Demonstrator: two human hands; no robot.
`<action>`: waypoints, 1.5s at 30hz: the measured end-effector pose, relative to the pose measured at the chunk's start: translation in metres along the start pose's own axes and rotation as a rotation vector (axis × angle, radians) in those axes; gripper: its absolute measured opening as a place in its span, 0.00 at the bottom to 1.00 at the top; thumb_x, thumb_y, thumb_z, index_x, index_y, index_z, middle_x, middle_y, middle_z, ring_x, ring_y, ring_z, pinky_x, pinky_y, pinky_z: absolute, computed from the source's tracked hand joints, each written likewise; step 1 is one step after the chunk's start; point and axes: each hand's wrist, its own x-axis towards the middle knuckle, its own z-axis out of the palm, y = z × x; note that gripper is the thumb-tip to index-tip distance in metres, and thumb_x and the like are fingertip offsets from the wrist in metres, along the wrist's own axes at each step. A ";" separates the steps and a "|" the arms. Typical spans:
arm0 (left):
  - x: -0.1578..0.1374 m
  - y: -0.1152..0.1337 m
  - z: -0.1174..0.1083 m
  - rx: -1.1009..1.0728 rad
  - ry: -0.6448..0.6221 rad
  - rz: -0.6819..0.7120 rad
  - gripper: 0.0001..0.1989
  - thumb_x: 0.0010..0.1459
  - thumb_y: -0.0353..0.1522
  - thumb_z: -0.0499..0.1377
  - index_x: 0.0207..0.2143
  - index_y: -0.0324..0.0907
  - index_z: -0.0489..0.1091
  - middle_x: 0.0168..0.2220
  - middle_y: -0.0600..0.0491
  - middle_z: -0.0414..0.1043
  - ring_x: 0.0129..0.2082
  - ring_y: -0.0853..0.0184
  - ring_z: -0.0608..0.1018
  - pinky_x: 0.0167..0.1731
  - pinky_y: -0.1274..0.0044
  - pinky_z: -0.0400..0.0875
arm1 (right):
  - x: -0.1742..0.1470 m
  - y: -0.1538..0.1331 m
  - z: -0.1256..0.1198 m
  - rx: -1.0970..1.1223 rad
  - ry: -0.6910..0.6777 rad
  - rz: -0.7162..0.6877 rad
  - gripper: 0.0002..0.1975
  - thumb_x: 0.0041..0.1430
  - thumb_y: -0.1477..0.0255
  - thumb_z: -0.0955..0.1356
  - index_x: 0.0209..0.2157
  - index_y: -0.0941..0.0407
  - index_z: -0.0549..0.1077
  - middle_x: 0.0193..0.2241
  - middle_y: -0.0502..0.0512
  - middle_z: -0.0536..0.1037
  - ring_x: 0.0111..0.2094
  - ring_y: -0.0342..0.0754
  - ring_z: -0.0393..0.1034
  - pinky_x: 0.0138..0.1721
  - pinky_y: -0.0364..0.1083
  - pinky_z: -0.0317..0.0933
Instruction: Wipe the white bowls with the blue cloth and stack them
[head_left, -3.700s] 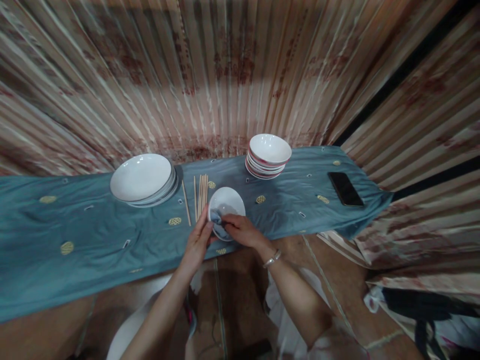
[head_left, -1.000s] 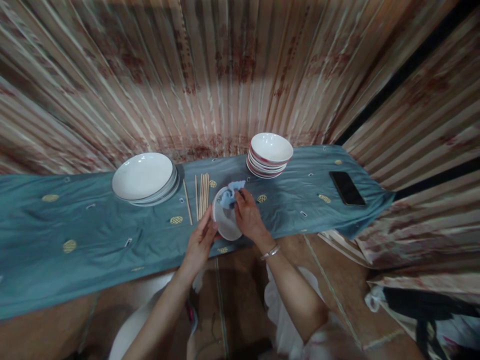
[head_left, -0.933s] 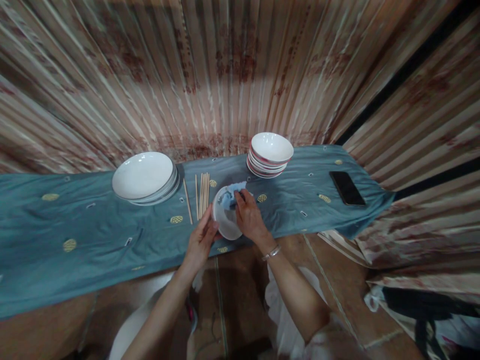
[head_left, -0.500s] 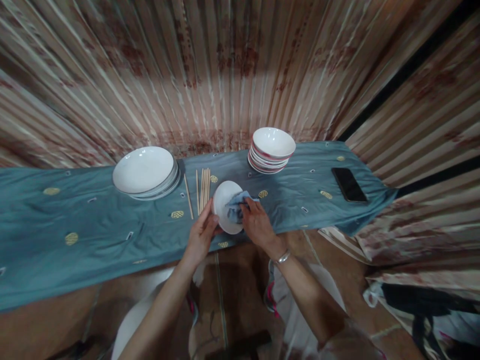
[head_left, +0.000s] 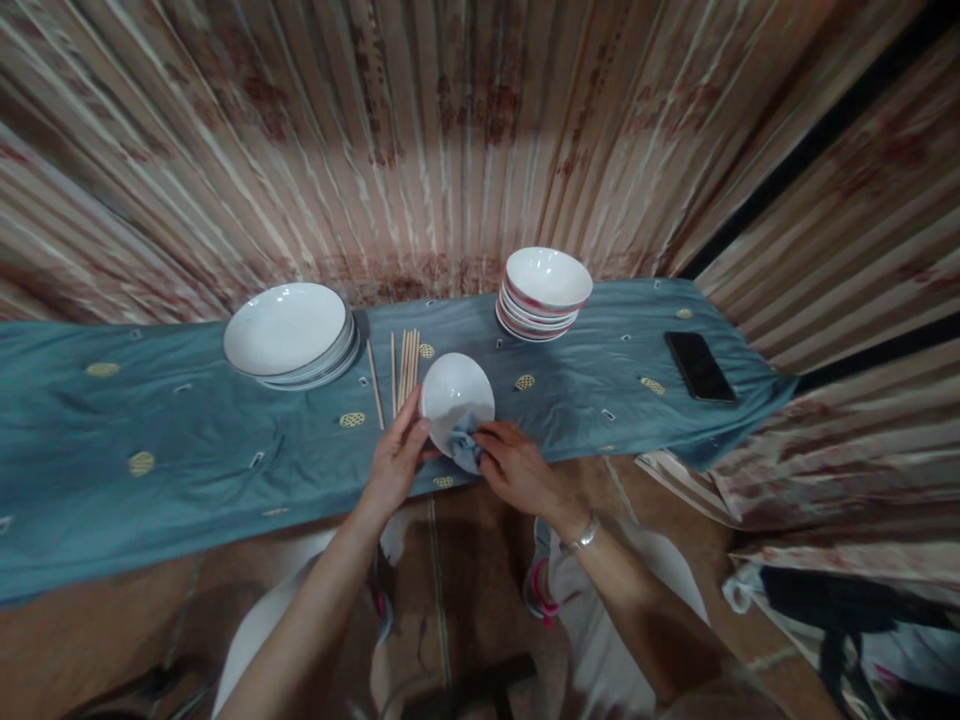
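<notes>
A white bowl (head_left: 456,390) is tilted toward me over the front part of the table. My left hand (head_left: 397,450) grips its left edge, with the thumb on the near rim and the other fingers partly hidden behind it. Bunched in my right hand (head_left: 517,465) is a light blue cloth (head_left: 466,445), pressed against the bowl's near right side. Several wooden chopsticks (head_left: 409,365) lie on the tablecloth just beyond my left hand.
A blue-green patterned tablecloth (head_left: 187,470) covers the long table. Stacked plates (head_left: 289,330) stand at the left, stacked red-edged bowls (head_left: 546,285) at the back right. A black phone (head_left: 699,366) lies near the right end. Curtains (head_left: 465,150) hang behind.
My right hand has drawn the cloth from the bowl's right inner side down to its near rim. The bowl now shows more of its inside. My left hand keeps its hold.
</notes>
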 end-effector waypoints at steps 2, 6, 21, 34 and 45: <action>0.000 0.001 0.001 -0.002 0.003 0.004 0.44 0.50 0.51 0.65 0.66 0.49 0.59 0.67 0.48 0.60 0.56 0.52 0.73 0.35 0.75 0.79 | -0.001 -0.003 0.002 0.054 0.016 -0.036 0.15 0.61 0.78 0.62 0.47 0.59 0.76 0.47 0.62 0.76 0.48 0.53 0.69 0.54 0.54 0.65; -0.002 0.001 0.001 0.002 0.014 0.001 0.41 0.51 0.50 0.64 0.65 0.50 0.60 0.67 0.50 0.61 0.54 0.55 0.75 0.34 0.77 0.78 | 0.001 -0.008 0.006 0.175 0.039 -0.054 0.14 0.62 0.76 0.64 0.47 0.56 0.76 0.48 0.60 0.77 0.50 0.51 0.71 0.54 0.52 0.66; -0.002 -0.005 -0.003 -0.016 -0.046 0.051 0.40 0.55 0.55 0.58 0.65 0.45 0.61 0.63 0.46 0.66 0.55 0.53 0.74 0.41 0.71 0.79 | 0.039 -0.031 0.004 0.484 0.125 0.017 0.11 0.64 0.73 0.64 0.44 0.54 0.76 0.46 0.56 0.79 0.48 0.47 0.74 0.52 0.46 0.66; 0.002 -0.020 -0.003 0.029 -0.073 0.161 0.36 0.53 0.40 0.66 0.63 0.49 0.63 0.67 0.48 0.59 0.65 0.53 0.64 0.57 0.65 0.68 | 0.072 -0.022 0.012 0.597 0.355 0.231 0.10 0.60 0.66 0.65 0.41 0.55 0.73 0.34 0.52 0.80 0.33 0.46 0.75 0.39 0.44 0.68; -0.004 -0.017 0.000 -0.014 -0.088 0.156 0.35 0.54 0.39 0.66 0.64 0.49 0.62 0.69 0.48 0.56 0.65 0.53 0.64 0.56 0.64 0.70 | 0.080 0.001 0.022 0.085 0.356 0.167 0.13 0.63 0.74 0.63 0.49 0.57 0.72 0.51 0.64 0.75 0.53 0.55 0.70 0.56 0.53 0.63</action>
